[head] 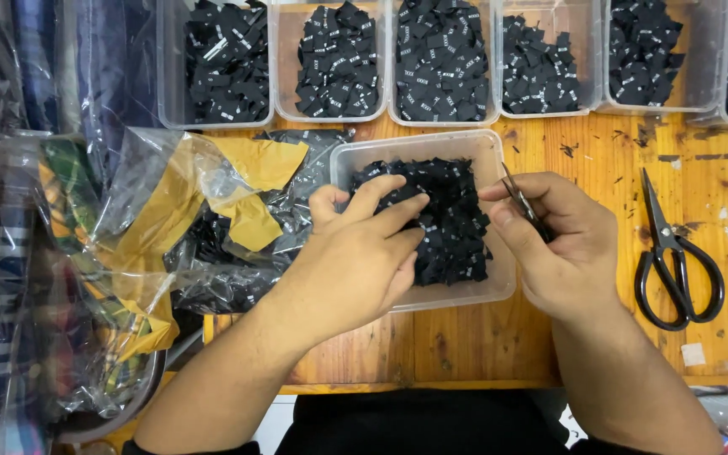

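A clear plastic tub (419,148) full of small black fabric labels (452,223) sits in the middle of the wooden table. My left hand (355,261) rests on the label pile, fingers pinching a label at the top of the heap. My right hand (562,244) hovers over the tub's right rim, closed around small thread snips (520,198) whose blades point up and left toward the labels.
Several clear tubs of black labels (339,59) line the back edge. Large black scissors (676,261) lie to the right on the table (465,345). Crumpled plastic bags with yellow tape (204,202) and bagged garments (10,278) crowd the left side.
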